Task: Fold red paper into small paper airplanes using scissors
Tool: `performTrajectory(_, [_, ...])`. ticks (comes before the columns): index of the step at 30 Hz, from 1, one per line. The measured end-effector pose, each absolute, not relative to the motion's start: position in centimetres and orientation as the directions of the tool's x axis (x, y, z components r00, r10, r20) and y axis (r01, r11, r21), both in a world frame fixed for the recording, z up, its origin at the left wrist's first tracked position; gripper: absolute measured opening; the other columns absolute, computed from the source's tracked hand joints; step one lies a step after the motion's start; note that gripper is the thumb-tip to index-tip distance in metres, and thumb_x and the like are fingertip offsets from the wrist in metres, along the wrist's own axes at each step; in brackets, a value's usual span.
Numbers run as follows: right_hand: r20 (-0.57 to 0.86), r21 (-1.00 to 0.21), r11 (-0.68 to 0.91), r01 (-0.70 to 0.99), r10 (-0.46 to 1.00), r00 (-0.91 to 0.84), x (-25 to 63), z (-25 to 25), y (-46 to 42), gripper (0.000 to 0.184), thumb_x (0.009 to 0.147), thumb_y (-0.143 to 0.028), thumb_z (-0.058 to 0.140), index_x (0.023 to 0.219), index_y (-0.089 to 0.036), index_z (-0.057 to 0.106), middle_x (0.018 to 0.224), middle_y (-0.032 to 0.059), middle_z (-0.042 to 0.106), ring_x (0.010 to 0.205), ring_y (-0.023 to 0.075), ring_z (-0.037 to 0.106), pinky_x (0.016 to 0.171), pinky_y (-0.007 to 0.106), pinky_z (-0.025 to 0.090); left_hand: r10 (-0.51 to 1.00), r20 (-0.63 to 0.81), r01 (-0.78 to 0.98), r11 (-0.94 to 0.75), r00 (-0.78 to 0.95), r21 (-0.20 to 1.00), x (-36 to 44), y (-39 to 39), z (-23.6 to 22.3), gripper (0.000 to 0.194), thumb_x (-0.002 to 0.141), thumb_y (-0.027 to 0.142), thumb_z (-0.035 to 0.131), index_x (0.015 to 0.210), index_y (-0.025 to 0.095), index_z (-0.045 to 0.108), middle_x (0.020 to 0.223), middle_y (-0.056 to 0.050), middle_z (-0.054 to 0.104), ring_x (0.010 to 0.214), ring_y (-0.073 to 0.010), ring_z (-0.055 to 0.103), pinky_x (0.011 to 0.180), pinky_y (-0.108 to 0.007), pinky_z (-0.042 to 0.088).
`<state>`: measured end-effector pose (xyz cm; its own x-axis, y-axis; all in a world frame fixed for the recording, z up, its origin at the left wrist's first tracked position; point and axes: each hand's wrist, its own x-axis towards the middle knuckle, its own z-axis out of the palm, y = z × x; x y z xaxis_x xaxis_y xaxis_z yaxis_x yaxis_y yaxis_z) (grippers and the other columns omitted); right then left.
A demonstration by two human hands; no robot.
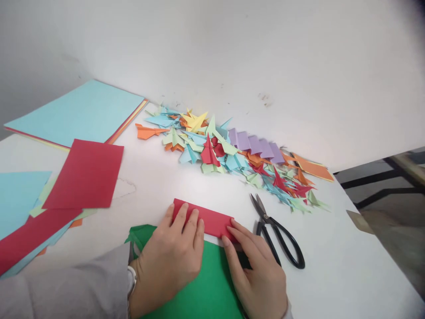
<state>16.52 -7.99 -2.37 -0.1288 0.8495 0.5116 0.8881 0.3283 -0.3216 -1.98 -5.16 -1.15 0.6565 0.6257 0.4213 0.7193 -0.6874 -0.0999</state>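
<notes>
Red folded paper, 1 piece point(214, 221), on the table, just ahead of the palms and under the fingertips; long axis slants crosswise, its left end farther from the body, running from the left hand point(171, 261) to the right hand point(257, 270). Neither hand is nearer: 1 touches each end. Left hand laid open, 4 fingers extended onto the paper, its thumb out of sight. Right hand loosely bent, fingertips and thumb at the right end; cannot tell if it pinches or only presses. Count of the rest: 1 watch point(132, 280) at the left wrist; 1 green sheet point(209, 283), cloth or paper unclear, beneath the hands; scissors point(266, 218), 1, blades slightly parted, just beyond the right hand. Well ahead of the hands, a heap of paper planes point(209, 153), too tangled to count; 5 purple folded pieces point(255, 145) overlap in a row there. Left of the left hand: 1 red sheet point(88, 175) on top of loose paper; beyond it, 1 stack of large sheets point(76, 115), blue uppermost, layers uncounted. Far ahead of the right hand, orange paper point(314, 168), number unclear.
</notes>
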Motion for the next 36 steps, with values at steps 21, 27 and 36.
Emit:
performTrajectory(21, [0.536, -0.256, 0.353, 0.9, 0.827, -0.171, 16.4, -2.3, -7.8, 0.021, 0.085, -0.027, 0.054, 0.099, -0.014, 0.063, 0.099, 0.014, 0.068, 0.085, 0.0241, 0.061, 0.073, 0.04, 0.052, 0.61, 0.424, 0.709, -0.694, 0.67, -0.121, -2.1, -5.1, -1.6, 0.033, 0.085, 0.009, 0.039, 0.106, 0.004, 0.063, 0.112, -0.021, 0.064, 0.105, -0.0335, 0.059, 0.09, -0.05, 0.043])
performTrajectory(27, [0.508, -0.101, 0.361, 0.927, 0.82, -0.264, 16.3, -1.9, -7.8, 0.026, 0.084, -0.034, 0.056, 0.097, -0.013, 0.065, 0.099, 0.0144, 0.069, 0.088, 0.0277, 0.057, 0.076, 0.044, 0.048, 0.634, 0.421, 0.724, -0.685, 0.649, -0.085, -1.9, -5.2, -1.4, 0.033, 0.088, 0.02, 0.044, 0.105, 0.004, 0.065, 0.112, -0.02, 0.064, 0.107, -0.0344, 0.059, 0.09, -0.047, 0.044])
performTrajectory(36, [0.429, -0.01, 0.364, 0.931, 0.843, -0.325, 15.8, -1.1, -8.1, 0.041, 0.085, -0.045, 0.048, 0.103, -0.012, 0.065, 0.104, 0.0169, 0.066, 0.094, 0.0297, 0.055, 0.091, 0.051, 0.038, 0.671, 0.324, 0.723, -0.688, 0.667, -0.062, -2.0, -5.5, -1.2, 0.05, 0.088, 0.044, 0.043, 0.11, 0.003, 0.064, 0.117, -0.022, 0.061, 0.112, -0.0362, 0.054, 0.094, -0.049, 0.041])
